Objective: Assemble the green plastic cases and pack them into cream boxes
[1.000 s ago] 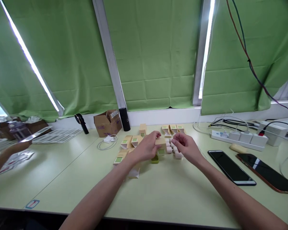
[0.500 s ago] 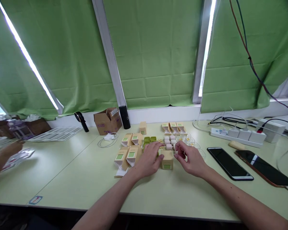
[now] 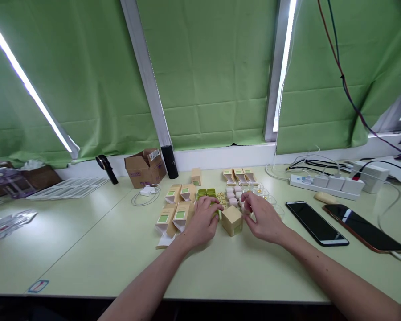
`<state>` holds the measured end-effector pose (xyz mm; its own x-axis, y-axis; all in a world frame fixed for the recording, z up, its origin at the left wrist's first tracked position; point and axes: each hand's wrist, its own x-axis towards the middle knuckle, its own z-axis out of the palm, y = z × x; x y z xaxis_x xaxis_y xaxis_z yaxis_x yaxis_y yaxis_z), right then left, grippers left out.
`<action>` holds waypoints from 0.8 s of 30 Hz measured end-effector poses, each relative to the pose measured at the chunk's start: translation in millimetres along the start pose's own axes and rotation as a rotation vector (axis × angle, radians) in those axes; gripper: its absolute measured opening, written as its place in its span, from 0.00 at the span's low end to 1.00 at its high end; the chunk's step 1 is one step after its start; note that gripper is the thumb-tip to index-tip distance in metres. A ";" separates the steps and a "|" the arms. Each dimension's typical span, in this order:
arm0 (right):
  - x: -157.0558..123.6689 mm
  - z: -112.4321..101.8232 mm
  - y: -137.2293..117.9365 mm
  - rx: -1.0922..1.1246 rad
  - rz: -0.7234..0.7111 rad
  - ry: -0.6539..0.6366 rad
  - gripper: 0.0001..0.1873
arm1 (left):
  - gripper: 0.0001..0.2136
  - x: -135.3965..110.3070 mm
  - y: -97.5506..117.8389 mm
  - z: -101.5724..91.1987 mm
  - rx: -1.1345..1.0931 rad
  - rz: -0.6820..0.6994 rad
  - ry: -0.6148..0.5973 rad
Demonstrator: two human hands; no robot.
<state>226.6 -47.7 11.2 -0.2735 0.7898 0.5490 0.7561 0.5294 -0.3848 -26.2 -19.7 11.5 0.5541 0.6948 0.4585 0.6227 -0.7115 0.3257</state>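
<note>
Green fabric blinds (image 3: 214, 80) hung behind a pale green tabletop (image 3: 96, 249). Landmark for positions: a small, closed, tan cardboard cube box (image 3: 231, 221), which stood on the tabletop between the two hands, turned with one corner toward the wearer. Left hand (image 3: 202, 220): just left of the cube box, fingers bent down over the green plastic square cups (image 3: 211, 192), the nearest partly covered; could not tell whether it gripped one. Right hand (image 3: 263, 218): just right of the cube box, fingers curled toward the thumb; contact with the box, or any small item pinched, could not be made out. Immediately beyond the cube box lay small yellowish pieces (image 3: 221, 195) and pale pink rounded blocks (image 3: 233, 202), with clear round containers (image 3: 272, 199) beyond it to the right, partly behind the right hand. Left of the cube box: four open tan cartons with green panels (image 3: 183, 215). Farther beyond it: three similar tan cartons in a row (image 3: 239, 175). Well right of it: a black-screened phone with a white edge (image 3: 316, 223) and a phone in an orange-brown case (image 3: 364, 227). Beyond it, far right: a white power strip (image 3: 325, 186). Beyond it, far left: an open brown cardboard carton (image 3: 145, 169) beside a black cylinder (image 3: 169, 161).
</note>
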 end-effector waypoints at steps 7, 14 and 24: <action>-1.2 3.3 -1.3 0.038 -0.014 0.099 0.15 | 0.12 0.8 -0.2 -1.8 0.001 0.010 0.058; 1.6 15.1 3.5 -0.057 0.051 0.051 0.13 | 0.13 -2.2 6.7 -3.4 -0.052 0.104 0.065; 2.4 12.8 3.9 -0.049 0.041 0.142 0.13 | 0.28 -3.2 10.6 2.1 -0.042 -0.058 -0.027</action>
<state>221.3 -39.8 1.5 -0.1577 0.7571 0.6340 0.7938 0.4791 -0.3746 -20.2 -29.2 11.8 0.5331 0.7371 0.4153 0.6309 -0.6734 0.3854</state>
